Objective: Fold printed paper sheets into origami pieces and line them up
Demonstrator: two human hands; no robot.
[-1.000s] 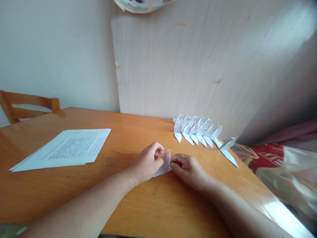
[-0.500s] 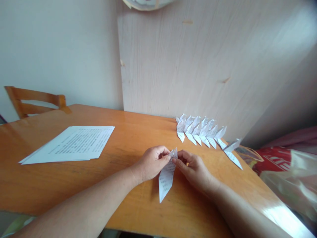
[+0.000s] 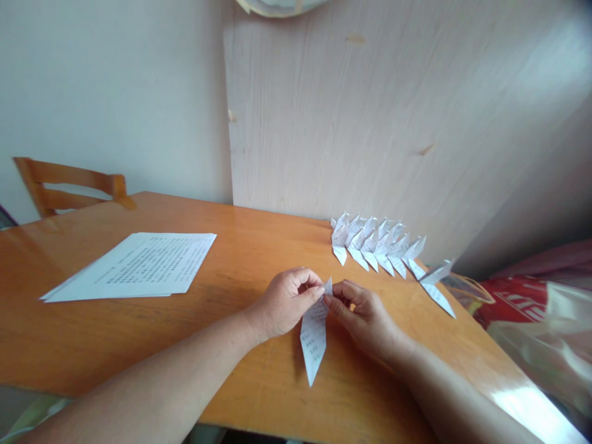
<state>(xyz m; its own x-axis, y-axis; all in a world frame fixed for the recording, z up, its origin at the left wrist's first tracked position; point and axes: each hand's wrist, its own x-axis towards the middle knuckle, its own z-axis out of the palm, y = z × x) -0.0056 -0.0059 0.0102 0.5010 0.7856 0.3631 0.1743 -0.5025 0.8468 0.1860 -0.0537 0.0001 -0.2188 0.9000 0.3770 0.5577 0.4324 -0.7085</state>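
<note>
A folded strip of printed white paper [image 3: 313, 342] hangs between my two hands, its long pointed end turned down toward me. My left hand [image 3: 289, 303] pinches its upper part with thumb and forefinger, covering some of the folds there. From the other side, my right hand [image 3: 365, 314] grips the same upper part between thumb and fingers. A small paper tip [image 3: 328, 286] sticks up between the fingertips. Behind my right hand stand several similar folded paper pieces [image 3: 374, 243] in close rows. One more folded piece [image 3: 437, 290] lies nearer the table's right edge.
A stack of printed sheets [image 3: 152, 265] lies on the left of the wooden table [image 3: 250, 240]. A wooden chair [image 3: 76, 179] stands beyond the far left edge. Red and clear plastic bags [image 3: 518, 302] sit past the right edge. A pale panel [image 3: 319, 123] rises behind.
The folded paper's lower point has swung to the right and now points more straight down. My left fingertips have closed over more of its top. The whole view has shifted slightly.
</note>
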